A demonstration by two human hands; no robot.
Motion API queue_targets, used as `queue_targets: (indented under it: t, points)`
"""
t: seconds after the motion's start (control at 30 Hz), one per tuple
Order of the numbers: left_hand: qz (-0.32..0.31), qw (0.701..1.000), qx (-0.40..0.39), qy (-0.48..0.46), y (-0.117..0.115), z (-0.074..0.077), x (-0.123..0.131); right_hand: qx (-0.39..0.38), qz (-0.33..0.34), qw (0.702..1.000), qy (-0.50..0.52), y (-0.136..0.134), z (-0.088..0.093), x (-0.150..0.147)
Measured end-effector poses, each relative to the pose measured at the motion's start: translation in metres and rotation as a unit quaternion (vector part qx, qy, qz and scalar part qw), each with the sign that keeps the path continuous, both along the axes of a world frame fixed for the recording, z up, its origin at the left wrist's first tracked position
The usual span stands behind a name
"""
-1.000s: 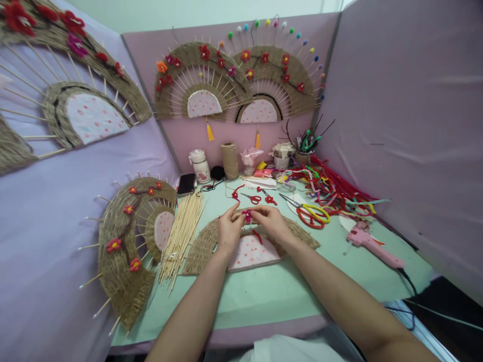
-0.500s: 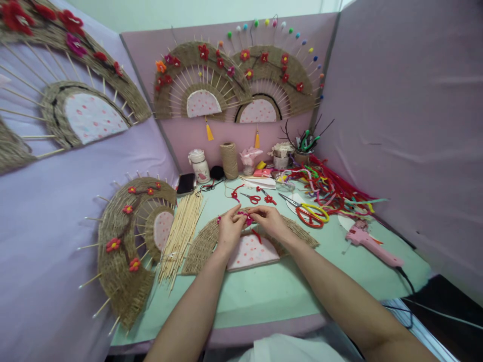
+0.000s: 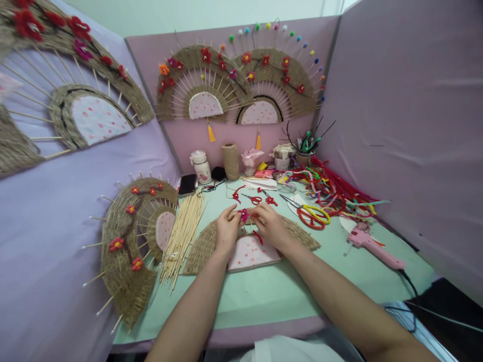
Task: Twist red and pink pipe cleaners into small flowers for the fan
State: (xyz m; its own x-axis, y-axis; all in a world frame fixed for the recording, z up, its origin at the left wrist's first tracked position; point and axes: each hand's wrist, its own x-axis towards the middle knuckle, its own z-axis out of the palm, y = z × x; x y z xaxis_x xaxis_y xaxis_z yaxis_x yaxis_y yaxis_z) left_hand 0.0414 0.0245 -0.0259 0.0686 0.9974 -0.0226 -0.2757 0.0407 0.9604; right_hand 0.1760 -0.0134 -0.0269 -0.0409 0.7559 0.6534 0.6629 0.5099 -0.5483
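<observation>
A small magenta pipe-cleaner flower (image 3: 244, 215) is between my two hands, above the top of a woven twine fan (image 3: 204, 247). My left hand (image 3: 227, 230) pinches the flower's left side with thumb and forefinger. From the right, my right hand (image 3: 268, 225) has its fingertips pinched together at the flower's edge; the exact contact is too small to make out. Below my hands lies the fan's white dotted half-round centre (image 3: 251, 252), with a short red pipe-cleaner piece (image 3: 258, 237) at its upper edge.
Thin wooden sticks (image 3: 181, 236) and a flower-trimmed fan (image 3: 123, 246) are on the left. Small red scissors (image 3: 253, 199) and large scissors (image 3: 310, 215) lie beyond my hands. At right are a pink glue gun (image 3: 375, 247) with its cord and a pipe-cleaner heap (image 3: 332, 183).
The flower shows more fully between my fingers now and has turned a little. My fingertips have shifted slightly around it. The whole view has moved a little; the fan stays in place.
</observation>
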Motion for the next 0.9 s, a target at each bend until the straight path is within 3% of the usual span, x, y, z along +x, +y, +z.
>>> queue_targets:
  t: [0.2, 0.57, 0.73, 0.9]
  points:
    - [0.007, 1.000, -0.004, -0.009, -0.002, 0.002, 0.003, 0.040, -0.005, 0.996, -0.080, 0.002, -0.006, -0.008]
    - [0.017, 0.999, -0.015, -0.041, 0.000, -0.003, 0.005, 0.048, -0.001, 0.996, -0.080, 0.004, -0.008, -0.012]
    - [0.001, 0.998, -0.026, -0.064, -0.003, 0.004, 0.006, 0.060, -0.006, 0.997, -0.046, 0.005, -0.008, -0.010]
    - [-0.058, 0.990, -0.072, -0.109, -0.003, 0.008, 0.001, 0.071, -0.018, 0.996, 0.041, 0.004, -0.008, -0.003]
